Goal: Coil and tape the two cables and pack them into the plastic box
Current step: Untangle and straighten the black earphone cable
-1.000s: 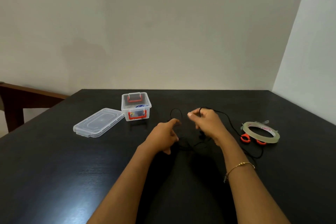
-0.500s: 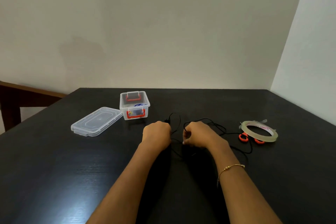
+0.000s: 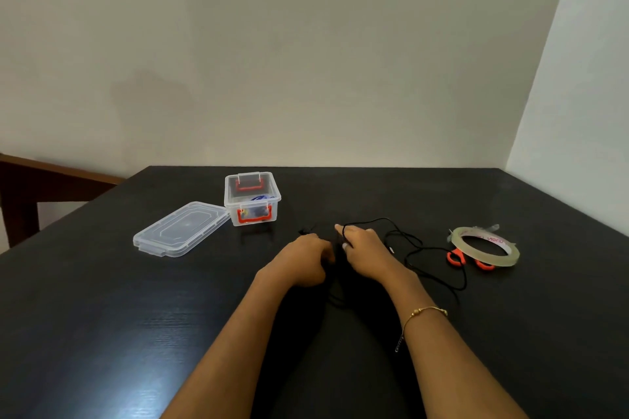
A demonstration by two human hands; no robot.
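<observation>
At left of centre I see the clear lid [image 3: 180,229] lying flat on the black table [image 3: 102,316], its far corner just beside the plastic box [image 3: 252,198]. The box stands open, with orange latches and some blue item inside that I cannot identify. In the middle of the frame, the left hand [image 3: 301,260] is curled, knuckles up, on the black cable [image 3: 413,250]; I take it to be gripping the cable, though the strand there is lost against the dark table. The right hand [image 3: 366,253] touches it, index finger raised, with a cable loop over that finger and the remaining fingers curled on the strand. The cable's slack trails right of this hand in loose loops. At far right the tape roll [image 3: 485,246] lies over orange-handled scissors [image 3: 457,258].
</observation>
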